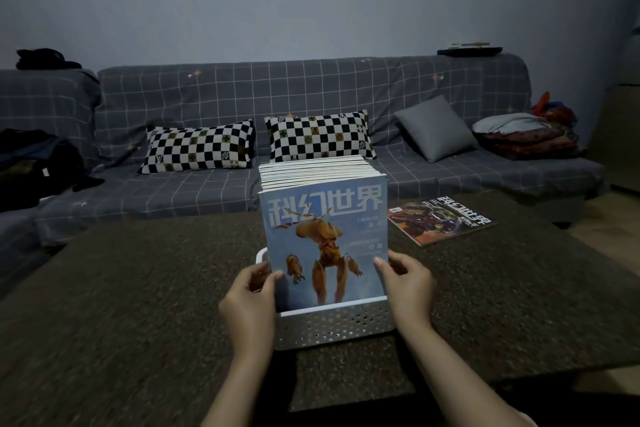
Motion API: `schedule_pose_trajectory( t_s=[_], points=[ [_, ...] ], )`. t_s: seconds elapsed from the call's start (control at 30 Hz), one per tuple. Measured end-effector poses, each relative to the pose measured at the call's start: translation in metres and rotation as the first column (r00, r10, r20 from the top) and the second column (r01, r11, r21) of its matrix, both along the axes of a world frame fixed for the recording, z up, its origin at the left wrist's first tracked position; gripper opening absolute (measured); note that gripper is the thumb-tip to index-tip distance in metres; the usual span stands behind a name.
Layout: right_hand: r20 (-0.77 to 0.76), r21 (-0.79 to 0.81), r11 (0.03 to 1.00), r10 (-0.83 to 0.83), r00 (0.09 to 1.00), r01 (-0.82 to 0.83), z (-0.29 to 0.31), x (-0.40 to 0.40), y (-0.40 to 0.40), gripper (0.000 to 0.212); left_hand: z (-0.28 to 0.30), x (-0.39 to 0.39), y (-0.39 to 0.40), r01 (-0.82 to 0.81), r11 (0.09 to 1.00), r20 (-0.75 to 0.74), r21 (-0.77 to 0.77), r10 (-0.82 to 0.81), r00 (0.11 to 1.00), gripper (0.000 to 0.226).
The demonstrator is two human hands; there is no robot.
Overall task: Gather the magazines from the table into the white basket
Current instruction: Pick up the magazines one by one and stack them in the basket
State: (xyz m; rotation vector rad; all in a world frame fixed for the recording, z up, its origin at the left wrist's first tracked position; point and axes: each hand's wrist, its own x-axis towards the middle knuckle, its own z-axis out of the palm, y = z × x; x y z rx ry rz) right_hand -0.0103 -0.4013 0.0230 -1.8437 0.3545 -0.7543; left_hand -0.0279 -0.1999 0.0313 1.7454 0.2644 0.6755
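Magazines in basket: a row of magazines (317, 168) stands upright in the white basket (334, 324), their top edges packed close together; the nearest is the blue magazine (325, 239), its cover with an orange creature facing the camera.
Left hand (251, 302): curled around the lower left edge of the blue magazine, thumb on the front cover, the other fingers behind the edge and mostly out of sight; it also hides the basket's left front corner.
Blue magazine position: bottom edge below the basket rim, just behind the front wall, leaning only a little.
Right hand (408, 282): closed on the lower right edge of the same magazine, thumb tip on the cover, fingers wrapped round the side; the wrist runs down past the basket's right front corner.
Basket: sits on the dark speckled table (138, 288), near its front edge, holes along the front wall.
Loose magazine (441, 220): flat on the table, well apart to the right and behind the basket, touched by neither hand.
Sofa (311, 107): behind the table, with cushions.
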Motion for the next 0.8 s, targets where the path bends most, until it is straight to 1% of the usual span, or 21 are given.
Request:
schedule_pose_trajectory(
  t_s=[0.1, 0.3, 0.4, 0.53, 0.67, 0.8],
  points=[
    [-0.01, -0.026, 1.0, 0.005, 1.0, -0.005, 0.001, -0.002, -0.002, 0.026, -0.002, 0.001, -0.002, -0.019, 1.0, 0.032, -0.019, 0.02, 0.999, 0.018],
    [-0.003, -0.061, 0.998, -0.006, 1.0, 0.006, 0.002, -0.004, -0.004, 0.028, -0.004, 0.001, -0.004, -0.035, 0.995, 0.062, 0.095, 0.03, 0.998, 0.022],
    [0.001, -0.085, 0.996, -0.007, 1.0, 0.007, 0.001, -0.004, -0.004, 0.026, -0.001, 0.003, -0.001, -0.031, 0.991, 0.033, 0.131, 0.027, 0.999, 0.022],
    [-0.041, -0.119, 0.993, -0.021, 0.999, 0.016, 0.0, -0.002, -0.004, 0.027, 0.003, 0.003, 0.002, -0.034, 0.978, 0.001, 0.208, 0.034, 0.999, 0.02],
    [-0.052, -0.122, 0.993, -0.009, 0.999, 0.003, 0.001, -0.004, -0.001, 0.03, 0.004, 0.001, 0.003, -0.03, 0.976, -0.013, 0.217, 0.033, 0.999, 0.021],
    [-0.048, -0.132, 0.99, 0.035, 0.998, -0.041, 0.001, -0.009, 0.0, 0.033, 0.002, -0.006, 0.0, 0.021, 0.979, -0.03, 0.2, -0.015, 0.999, 0.03]
  ],
)
